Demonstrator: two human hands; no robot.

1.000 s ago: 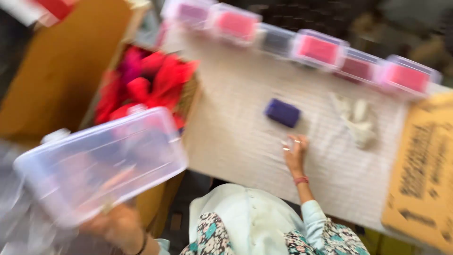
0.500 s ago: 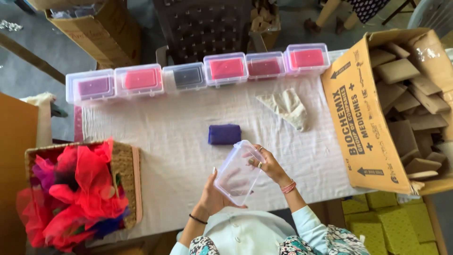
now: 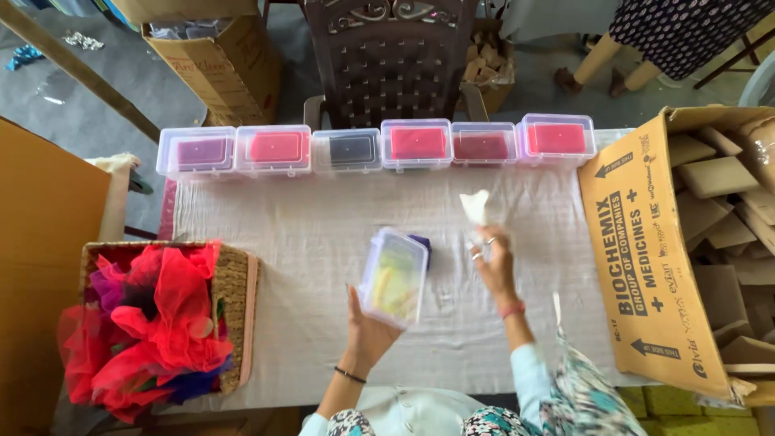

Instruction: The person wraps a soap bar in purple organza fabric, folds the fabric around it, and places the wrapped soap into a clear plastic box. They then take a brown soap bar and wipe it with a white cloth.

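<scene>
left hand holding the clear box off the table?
Yes: the left hand holds the clear plastic box tilted up above the white cloth, fingers at its lower end.

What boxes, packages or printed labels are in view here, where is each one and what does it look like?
Clear lidded box: held up in the left hand, rectangular, yellowish inside.
Row of six clear boxes: table's far edge, purple, pink, dark and red contents.
Big carton: right of the table, on its side, brown flap with dark print and arrows.
Second carton: floor, top left, brown, open.
Right hand: holds pale cloth.
</scene>
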